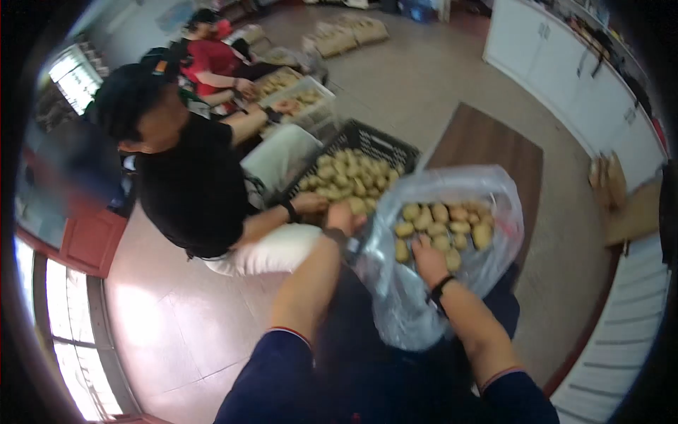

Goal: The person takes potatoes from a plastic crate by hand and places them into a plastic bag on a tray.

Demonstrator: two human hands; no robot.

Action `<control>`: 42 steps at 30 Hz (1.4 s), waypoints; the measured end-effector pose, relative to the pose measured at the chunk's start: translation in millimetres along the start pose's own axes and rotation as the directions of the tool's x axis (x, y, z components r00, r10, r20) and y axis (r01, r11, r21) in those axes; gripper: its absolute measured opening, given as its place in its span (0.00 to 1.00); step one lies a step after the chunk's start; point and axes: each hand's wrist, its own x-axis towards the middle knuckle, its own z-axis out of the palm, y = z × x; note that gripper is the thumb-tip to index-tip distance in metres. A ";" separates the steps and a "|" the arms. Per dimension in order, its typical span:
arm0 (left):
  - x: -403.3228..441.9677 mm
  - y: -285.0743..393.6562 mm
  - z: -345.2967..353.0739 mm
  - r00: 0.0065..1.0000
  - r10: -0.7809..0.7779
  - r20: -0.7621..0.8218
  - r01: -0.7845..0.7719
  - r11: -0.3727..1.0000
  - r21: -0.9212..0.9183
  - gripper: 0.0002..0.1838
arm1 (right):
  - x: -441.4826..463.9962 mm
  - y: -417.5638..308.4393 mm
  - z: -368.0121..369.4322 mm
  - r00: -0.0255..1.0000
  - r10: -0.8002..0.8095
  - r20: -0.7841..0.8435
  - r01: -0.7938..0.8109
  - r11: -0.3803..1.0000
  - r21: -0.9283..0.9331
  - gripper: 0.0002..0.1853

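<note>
My left hand [342, 217] is at the near edge of a black plastic crate [385, 145] heaped with small yellowish-brown potatoes [346, 173]. Its fingers curl around a potato at that edge, slightly blurred. My right hand [430, 263] reaches down into a container lined with a clear plastic bag [406, 311]. Its fingertips touch the potatoes [438, 230] lying inside, and their undersides are hidden, so whether they grip one does not show. A dark band circles my right wrist.
Close on my left sits a person in black [194, 177], a hand [308, 203] at the same black crate. Farther back, another person in red [212, 63] works by pale crates [321, 109] of potatoes. A brown bench [487, 141] extends beyond the bag; white cabinets [558, 63] line the right.
</note>
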 end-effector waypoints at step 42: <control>12.0 24.7 1.0 0.858 -0.125 0.499 0.503 0.000 -0.864 0.11 | -3.9 -35.1 -10.8 0.998 0.009 0.060 -0.015 0.993 0.115 0.24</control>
